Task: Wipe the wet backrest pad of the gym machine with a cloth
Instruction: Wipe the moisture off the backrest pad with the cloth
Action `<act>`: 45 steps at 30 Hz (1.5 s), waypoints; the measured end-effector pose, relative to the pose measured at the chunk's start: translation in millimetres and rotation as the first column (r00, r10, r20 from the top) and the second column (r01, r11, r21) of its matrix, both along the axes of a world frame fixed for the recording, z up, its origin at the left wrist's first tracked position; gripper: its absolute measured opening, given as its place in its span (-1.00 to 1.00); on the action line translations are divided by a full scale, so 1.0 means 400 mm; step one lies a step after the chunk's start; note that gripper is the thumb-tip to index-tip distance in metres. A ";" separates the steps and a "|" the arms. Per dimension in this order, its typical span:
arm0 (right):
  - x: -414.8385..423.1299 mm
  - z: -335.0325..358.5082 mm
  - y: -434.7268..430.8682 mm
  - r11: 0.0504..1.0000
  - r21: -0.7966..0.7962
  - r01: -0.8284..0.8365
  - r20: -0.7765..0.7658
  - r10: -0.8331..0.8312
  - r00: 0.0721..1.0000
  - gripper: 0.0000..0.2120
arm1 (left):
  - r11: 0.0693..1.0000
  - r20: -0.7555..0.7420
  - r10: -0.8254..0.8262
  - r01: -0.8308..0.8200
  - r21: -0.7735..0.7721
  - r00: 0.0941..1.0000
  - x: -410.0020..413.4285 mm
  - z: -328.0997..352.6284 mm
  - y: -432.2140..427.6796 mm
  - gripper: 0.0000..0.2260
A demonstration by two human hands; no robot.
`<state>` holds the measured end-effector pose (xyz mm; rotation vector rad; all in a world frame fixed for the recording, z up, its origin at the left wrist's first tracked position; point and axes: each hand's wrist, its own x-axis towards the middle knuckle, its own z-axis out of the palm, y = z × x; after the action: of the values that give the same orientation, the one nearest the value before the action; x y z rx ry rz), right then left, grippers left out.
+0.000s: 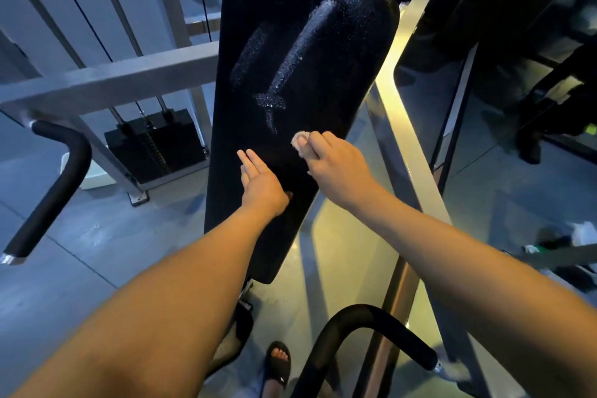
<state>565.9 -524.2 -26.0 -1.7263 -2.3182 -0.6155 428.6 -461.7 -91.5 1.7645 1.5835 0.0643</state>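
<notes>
**Wet streaks lie up-pad from the cloth hand**

- The long black pebbled-vinyl backrest pad (pixel 339 42) stands tilted. Its long axis runs from the bottom edge near the person up and away to the rounded top edge.
- Wet marks are on the upper half. A long pale wet streak (pixel 303 45) runs along the pad's axis, with a shorter fainter streak (pixel 250 52) beside it toward the left edge. A splashed patch (pixel 269 102) sits at the long streak's lower end, and a thin tail drips down from it.
- The right hand (pixel 332 161) is around mid-pad, toward the right edge. Its fingers curl round a small pale bunched cloth (pixel 298 140) and pinch it at the fingertips. The cloth appears to be against the vinyl.
- The drip tail ends just above and slightly left of the cloth, so this hand is the nearer one to the wet.
- The left hand (pixel 261 178) is on the lower half of the pad near the left edge. Its fingers are straight and pressed together, laid on the surface as if bracing it. It holds nothing.
- My read: the next stroke goes up-pad and a little left, following the long streak's axis toward the top edge. The fainter streak would need a second pass.
- No container shows well enough to tell its contents.
- Behind the pad are a grey steel frame (pixel 106 77) and a black weight stack (pixel 155 145).
</notes>
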 end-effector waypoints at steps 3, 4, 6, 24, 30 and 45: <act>0.059 0.088 0.036 0.985 0.171 -0.038 0.138 0.014 0.990 -0.75 | 0.999 -0.030 0.031 -0.030 0.025 0.999 0.012 0.001 -0.006 0.10; 0.083 0.119 0.045 0.965 0.262 -0.005 0.138 -0.032 0.990 -0.84 | 0.999 -0.035 0.036 -0.035 0.036 0.999 0.014 0.000 -0.007 0.09; 0.101 0.147 0.045 0.926 0.369 0.082 0.112 -0.132 0.985 -0.74 | 0.998 -0.036 0.043 -0.041 0.056 0.998 0.014 -0.001 -0.012 0.09; 0.105 0.185 0.084 0.919 0.389 0.067 0.090 -0.110 0.990 -0.77 | 1.000 -0.070 0.025 -0.025 0.003 0.997 0.004 0.022 -0.004 0.11; 0.028 -0.005 0.019 0.979 0.203 0.002 0.104 -0.023 0.994 -0.79 | 0.999 -0.062 -0.025 0.023 -0.029 0.998 -0.010 0.021 0.009 0.14; 0.053 0.058 0.003 0.962 0.213 0.169 0.170 -0.206 0.964 -0.67 | 0.999 -0.138 -0.022 0.018 -0.033 0.990 0.007 0.036 -0.002 0.16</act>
<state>587.2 -523.0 -2.7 -1.8788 -2.1356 -1.0506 431.3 -462.3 -77.1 1.7932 1.6550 -0.0944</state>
